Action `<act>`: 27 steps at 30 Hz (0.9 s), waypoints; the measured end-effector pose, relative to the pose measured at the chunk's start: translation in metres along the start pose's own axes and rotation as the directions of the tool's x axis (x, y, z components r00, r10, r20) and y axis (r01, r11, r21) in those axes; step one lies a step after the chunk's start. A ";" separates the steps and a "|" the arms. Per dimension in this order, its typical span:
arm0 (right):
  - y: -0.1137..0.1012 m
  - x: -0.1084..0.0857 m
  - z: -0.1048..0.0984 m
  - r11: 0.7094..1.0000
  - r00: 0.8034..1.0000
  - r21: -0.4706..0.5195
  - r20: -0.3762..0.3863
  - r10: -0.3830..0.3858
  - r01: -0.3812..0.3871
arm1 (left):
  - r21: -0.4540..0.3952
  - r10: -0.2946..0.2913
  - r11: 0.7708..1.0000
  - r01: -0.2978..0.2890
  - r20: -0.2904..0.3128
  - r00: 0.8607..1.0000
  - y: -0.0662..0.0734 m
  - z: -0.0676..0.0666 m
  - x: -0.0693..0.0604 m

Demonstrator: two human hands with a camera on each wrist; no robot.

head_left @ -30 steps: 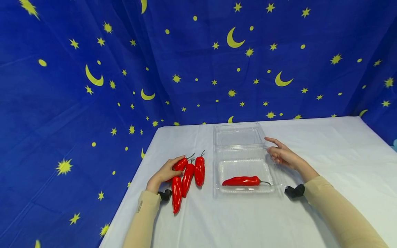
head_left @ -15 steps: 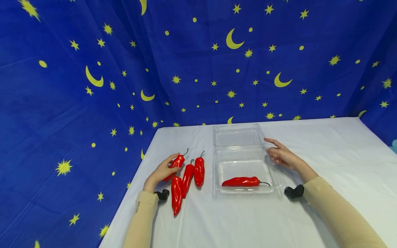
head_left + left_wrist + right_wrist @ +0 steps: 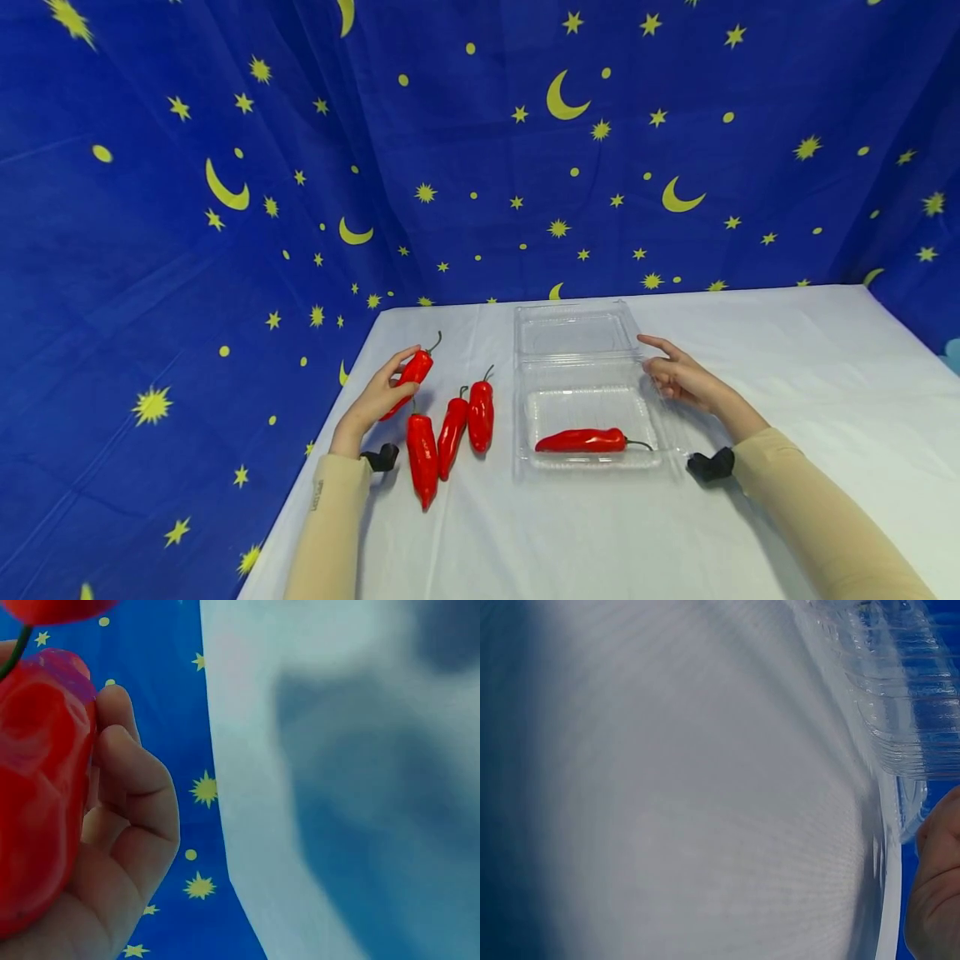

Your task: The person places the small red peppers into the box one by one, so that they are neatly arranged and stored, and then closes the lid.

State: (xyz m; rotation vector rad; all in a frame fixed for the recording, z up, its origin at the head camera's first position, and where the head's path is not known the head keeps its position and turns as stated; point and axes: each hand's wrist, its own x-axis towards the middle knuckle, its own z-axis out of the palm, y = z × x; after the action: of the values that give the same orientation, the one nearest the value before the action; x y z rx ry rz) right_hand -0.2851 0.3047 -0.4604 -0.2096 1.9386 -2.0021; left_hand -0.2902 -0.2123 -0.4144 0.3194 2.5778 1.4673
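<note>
Head view shows me the left hand (image 3: 372, 402) with thumb and fingers closed round a pepper (image 3: 415, 368) at the left of the cloth (image 3: 585, 542), just far and left of three loose peppers (image 3: 452, 437); whether it is clear of the surface I can't tell. Right of them lies the open box (image 3: 588, 403), its lid (image 3: 577, 332) folded back on the far side, with a boxed pepper (image 3: 581, 440) lying crosswise in the near part. The right hand (image 3: 686, 379) is at the box's right edge, index finger straight and the others bent; I can't tell whether they pinch the rim. I judge the step in hand to be picking up another pepper for the box. To my mind, the next move calls for a carry to the right over the loose ones, then a lowering into the bare far part. Each pepper is glossy red, long and tapered; I expect a slippery skin. The box is clear, thin, ribbed plastic, probably light enough to slide. The cloth is white, lightly creased.
</note>
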 end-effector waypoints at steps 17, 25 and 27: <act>0.001 0.000 0.000 1.000 1.000 -0.003 -0.020 0.019 -0.019 | -0.122 0.181 0.977 -0.175 0.040 0.983 0.058 -0.011 0.005; 0.000 0.000 0.000 1.000 1.000 -0.012 -0.025 0.019 -0.019 | -0.121 0.259 0.962 -0.246 0.101 0.961 0.114 -0.007 0.000; 0.000 0.000 0.000 1.000 0.999 -0.010 -0.027 0.020 -0.021 | -0.119 0.276 0.958 -0.262 0.125 0.953 0.123 -0.003 0.003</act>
State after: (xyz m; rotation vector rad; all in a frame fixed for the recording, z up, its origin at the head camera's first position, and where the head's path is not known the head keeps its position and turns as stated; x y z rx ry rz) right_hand -0.2852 0.3049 -0.4605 -0.1659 1.9594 -1.9923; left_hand -0.2804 -0.1528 -0.3071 0.7584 2.4121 1.5905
